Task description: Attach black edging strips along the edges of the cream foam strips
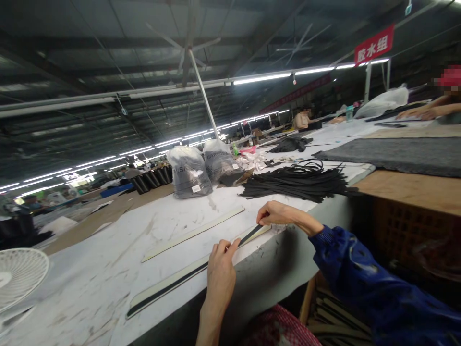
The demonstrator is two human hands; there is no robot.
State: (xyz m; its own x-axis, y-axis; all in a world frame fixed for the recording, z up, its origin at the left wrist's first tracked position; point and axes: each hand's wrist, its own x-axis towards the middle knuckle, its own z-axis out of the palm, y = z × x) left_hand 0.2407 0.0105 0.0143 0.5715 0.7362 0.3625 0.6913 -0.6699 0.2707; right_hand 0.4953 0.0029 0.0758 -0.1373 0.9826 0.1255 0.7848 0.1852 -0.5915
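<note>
A narrow black strip (172, 285) lies along a longer pale cream strip (151, 292) near the front edge of the table. My left hand (221, 264) is closed over the black strip partway along, thumb and forefinger on it; the other fingers curl and partly hide it. Farther right, my right hand (274, 213) pinches the black strip's far end, which is raised a little above the cream strip. A second cream strip (194, 234) rests on the white tabletop behind, touched by neither hand.
A pile of black strips (297, 181) lies beyond my right hand. Two plastic-wrapped bags (190, 173) stand at the back. A white fan (25, 276) is at the left edge. Dark grey material (399, 154) covers a table at right, where a co-worker's hands (425, 113) rest.
</note>
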